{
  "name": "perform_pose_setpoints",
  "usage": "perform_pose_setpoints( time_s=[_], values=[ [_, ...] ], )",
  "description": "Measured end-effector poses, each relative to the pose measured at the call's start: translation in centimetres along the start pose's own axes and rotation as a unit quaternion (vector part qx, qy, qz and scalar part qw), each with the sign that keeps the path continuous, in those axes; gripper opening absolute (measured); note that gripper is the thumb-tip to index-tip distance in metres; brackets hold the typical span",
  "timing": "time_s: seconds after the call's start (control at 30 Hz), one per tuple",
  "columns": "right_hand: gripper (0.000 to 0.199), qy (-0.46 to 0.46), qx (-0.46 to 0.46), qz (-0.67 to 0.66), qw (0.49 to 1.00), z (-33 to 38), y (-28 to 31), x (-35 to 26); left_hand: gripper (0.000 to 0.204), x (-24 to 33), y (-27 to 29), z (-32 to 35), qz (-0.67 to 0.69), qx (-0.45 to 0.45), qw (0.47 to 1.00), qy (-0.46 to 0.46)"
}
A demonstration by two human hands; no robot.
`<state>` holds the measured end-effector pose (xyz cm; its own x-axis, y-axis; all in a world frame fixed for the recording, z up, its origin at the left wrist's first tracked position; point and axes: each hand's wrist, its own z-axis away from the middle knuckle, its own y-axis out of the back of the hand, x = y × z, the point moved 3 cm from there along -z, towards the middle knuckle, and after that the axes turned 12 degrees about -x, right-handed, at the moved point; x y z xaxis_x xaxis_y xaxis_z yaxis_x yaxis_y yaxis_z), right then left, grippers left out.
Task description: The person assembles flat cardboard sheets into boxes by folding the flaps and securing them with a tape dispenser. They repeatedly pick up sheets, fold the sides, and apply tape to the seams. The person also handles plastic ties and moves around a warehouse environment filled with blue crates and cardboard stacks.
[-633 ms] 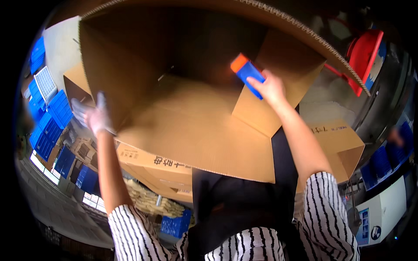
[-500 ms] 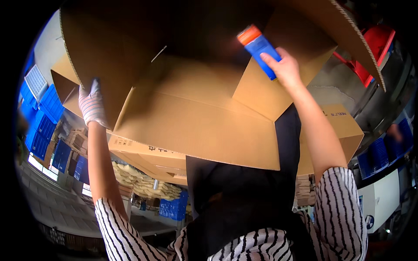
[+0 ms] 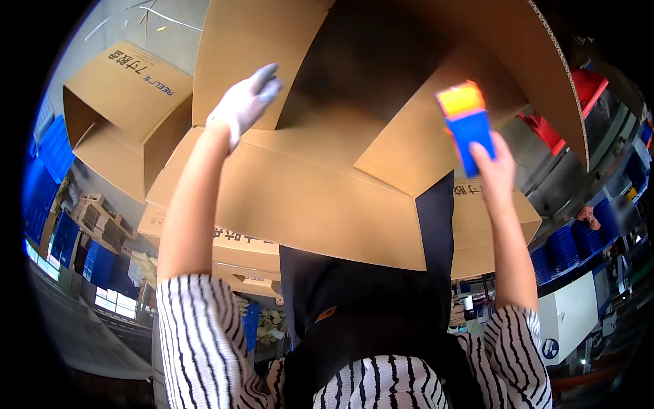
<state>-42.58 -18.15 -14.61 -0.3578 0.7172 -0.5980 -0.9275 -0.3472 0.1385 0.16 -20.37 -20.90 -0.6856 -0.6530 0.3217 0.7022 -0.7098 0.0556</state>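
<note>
A large open cardboard box stands before me, its flaps spread and its inside dark. My left hand, in a pale glove, is in front of the left flap with fingers stretched out and nothing in them. Whether it touches the flap I cannot tell. My bare right hand is wrapped round the lower end of a blue block-shaped handheld tool with an orange-yellow end. The tool is held upright over the box's right side, slightly blurred. Its exact kind does not show.
Another open carton lies on the left. More cartons sit under and beside the box. Blue crates stand far left, and blue stacks on the right near another person's hand. A red object is at upper right.
My left hand has let go of the left flap's outer edge and moved right and up. That flap now stands farther right, uncovering the left carton. My right hand moved right and down with the tool.
</note>
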Motion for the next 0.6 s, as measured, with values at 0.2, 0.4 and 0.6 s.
perform_pose_setpoints(
  time_s=[0.2,0.4,0.6],
  values=[
    [0.05,0.28,0.18,-0.076,0.94,6.0,14.7,-12.2,0.039,-8.7,3.4,19.3,-0.356,0.397,0.844,-0.06],
    [0.043,0.103,0.048,0.18,0.977,-4.7,9.4,-16.1,0.048,-9.8,4.3,15.1,-0.296,0.466,0.829,-0.088],
    [0.052,0.185,-0.01,0.582,0.792,-6.1,-7.3,-6.2,0.044,-3.7,10.7,0.1,-0.028,0.479,0.871,-0.108]
  ],
)
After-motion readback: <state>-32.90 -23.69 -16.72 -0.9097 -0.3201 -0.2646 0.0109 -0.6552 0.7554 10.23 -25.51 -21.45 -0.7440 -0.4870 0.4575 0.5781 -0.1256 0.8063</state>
